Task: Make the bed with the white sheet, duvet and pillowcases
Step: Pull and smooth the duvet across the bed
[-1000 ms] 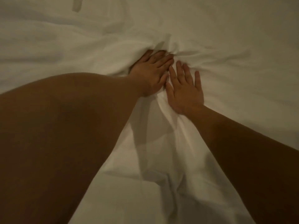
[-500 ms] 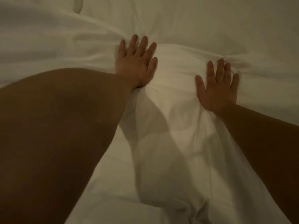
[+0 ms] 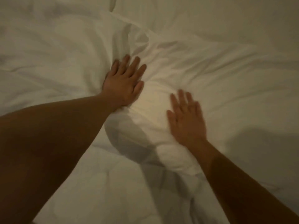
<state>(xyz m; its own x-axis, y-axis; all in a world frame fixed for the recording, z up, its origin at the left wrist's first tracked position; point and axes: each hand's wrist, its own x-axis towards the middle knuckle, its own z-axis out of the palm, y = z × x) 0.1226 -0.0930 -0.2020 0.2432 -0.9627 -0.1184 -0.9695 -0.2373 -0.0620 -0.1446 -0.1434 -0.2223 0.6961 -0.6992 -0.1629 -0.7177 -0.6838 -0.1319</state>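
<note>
A white duvet (image 3: 210,75) fills almost the whole view, creased and bunched in the middle. My left hand (image 3: 124,81) lies flat on it with fingers straight and spread, pressing into a dent among the folds. My right hand (image 3: 186,118) is flat too, fingers straight, on a raised fold lower and to the right; it is blurred by motion. Both forearms reach in from the bottom corners. A seam between two white layers (image 3: 113,8) shows at the top.
Only white bedding is in view, with wrinkles fanning out from the left hand and a smoother stretch (image 3: 242,21) at the upper right. No bed edge, floor or furniture shows.
Both hands have slid over the duvet: first apart from a bunched spot, then my right hand came back down and inward. The view has shifted, and the folds have changed shape.
</note>
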